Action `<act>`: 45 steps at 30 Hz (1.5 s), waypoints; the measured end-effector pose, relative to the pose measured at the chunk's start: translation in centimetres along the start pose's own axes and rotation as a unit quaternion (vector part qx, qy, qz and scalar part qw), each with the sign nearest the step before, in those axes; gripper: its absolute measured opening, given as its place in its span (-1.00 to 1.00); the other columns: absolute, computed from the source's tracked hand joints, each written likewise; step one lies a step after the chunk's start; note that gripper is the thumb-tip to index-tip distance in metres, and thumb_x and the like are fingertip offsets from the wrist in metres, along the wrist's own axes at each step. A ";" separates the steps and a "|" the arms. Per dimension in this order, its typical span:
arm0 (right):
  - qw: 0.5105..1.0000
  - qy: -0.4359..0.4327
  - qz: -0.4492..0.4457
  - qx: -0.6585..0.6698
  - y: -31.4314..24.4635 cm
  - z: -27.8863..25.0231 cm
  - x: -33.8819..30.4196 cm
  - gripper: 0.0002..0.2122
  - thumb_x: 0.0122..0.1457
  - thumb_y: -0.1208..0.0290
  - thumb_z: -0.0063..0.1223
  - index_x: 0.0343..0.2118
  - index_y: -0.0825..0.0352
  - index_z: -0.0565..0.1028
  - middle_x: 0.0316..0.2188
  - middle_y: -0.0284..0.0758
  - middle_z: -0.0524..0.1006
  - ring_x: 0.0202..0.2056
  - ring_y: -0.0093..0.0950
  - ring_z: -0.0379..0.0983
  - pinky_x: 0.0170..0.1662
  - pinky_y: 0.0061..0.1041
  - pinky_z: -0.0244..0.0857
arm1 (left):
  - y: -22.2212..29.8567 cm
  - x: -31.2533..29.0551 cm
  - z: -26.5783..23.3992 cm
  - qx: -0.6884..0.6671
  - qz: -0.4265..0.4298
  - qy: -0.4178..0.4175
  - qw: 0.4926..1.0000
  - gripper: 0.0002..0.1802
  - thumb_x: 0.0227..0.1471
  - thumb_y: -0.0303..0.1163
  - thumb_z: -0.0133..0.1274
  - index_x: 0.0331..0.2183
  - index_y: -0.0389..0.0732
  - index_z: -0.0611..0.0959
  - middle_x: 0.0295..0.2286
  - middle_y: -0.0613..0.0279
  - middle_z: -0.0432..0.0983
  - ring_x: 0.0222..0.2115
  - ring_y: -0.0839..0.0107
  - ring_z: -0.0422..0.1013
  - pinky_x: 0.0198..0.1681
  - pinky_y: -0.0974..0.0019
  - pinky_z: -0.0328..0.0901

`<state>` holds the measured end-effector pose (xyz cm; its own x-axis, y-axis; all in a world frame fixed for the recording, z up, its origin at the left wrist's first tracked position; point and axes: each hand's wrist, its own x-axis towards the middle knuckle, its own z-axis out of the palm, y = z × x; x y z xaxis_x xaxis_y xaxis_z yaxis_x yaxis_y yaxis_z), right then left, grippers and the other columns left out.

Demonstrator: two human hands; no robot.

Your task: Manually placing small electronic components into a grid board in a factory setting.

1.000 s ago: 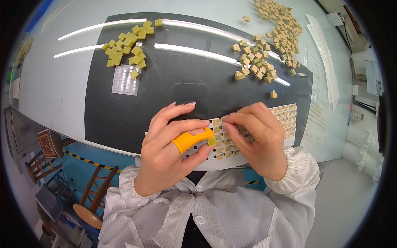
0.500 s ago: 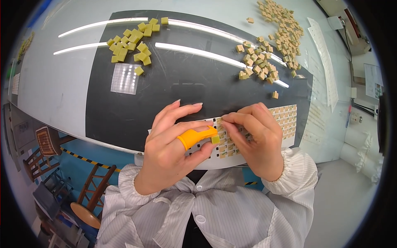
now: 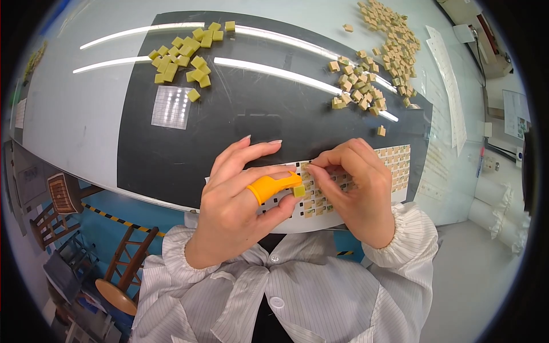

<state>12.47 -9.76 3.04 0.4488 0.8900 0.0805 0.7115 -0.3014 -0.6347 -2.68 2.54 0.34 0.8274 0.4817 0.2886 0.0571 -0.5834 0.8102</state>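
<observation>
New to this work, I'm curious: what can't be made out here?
In the head view:
Whether the right hand pinches anything: the hand itself hides it.
Part of the white sheet: covered by it and the left hand.
Yellow-green block: far side turned from the camera.
Paper strip: markings too small.

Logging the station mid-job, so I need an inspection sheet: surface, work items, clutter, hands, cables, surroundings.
Surface: glossy dark mat on pale table
Work items: white sheet carrying rows of small tan pieces; loose yellow-green blocks; loose notched pieces
Clutter: gridded square beside the blocks
Hands: left hand, wearing orange finger sleeve, pinches one yellow-green block; right hand at the sheet, grip unclear
Cables: dark cable at far right
Surroundings: wooden chair, striped floor tape at left
</observation>
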 end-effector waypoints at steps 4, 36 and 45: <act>1.000 -0.004 0.003 0.001 0.0 -0.1 0.1 -0.87 -0.10 0.68 0.27 -0.48 0.38 0.53 -0.49 -0.35 0.50 -0.46 -0.49 0.42 -0.41 -0.58 0.34 | 0.1 0.1 0.0 0.005 0.001 -0.004 1.000 -0.73 -0.31 -0.54 0.29 -0.40 -0.19 0.69 -0.34 0.29 0.64 -0.08 0.13 0.47 0.12 -0.12 0.19; 0.785 -0.250 0.339 0.454 -0.8 -2.5 1.8 -0.89 0.17 0.52 0.14 -0.40 0.44 0.46 -0.49 -0.32 0.55 -0.44 -0.62 0.53 -0.35 -0.63 0.46 | -0.2 0.0 -0.1 0.001 0.020 0.003 1.000 -0.74 -0.32 -0.52 0.33 -0.42 -0.24 0.66 -0.37 0.28 0.58 -0.10 0.16 0.47 0.03 -0.08 0.29; 0.788 -0.248 0.340 0.448 -0.8 -2.4 1.8 -0.89 0.17 0.52 0.13 -0.40 0.44 0.45 -0.49 -0.31 0.56 -0.44 -0.61 0.53 -0.34 -0.62 0.47 | -0.2 0.0 -0.1 -0.001 0.018 0.007 1.000 -0.75 -0.33 -0.52 0.33 -0.45 -0.24 0.66 -0.37 0.29 0.58 -0.11 0.16 0.47 0.02 -0.08 0.29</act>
<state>14.01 -8.77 5.56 0.1361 0.7180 -0.6826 -0.3711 -0.6019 -0.7071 -2.68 2.73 0.21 0.8208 0.4700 0.3247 0.0269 -0.5995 0.7999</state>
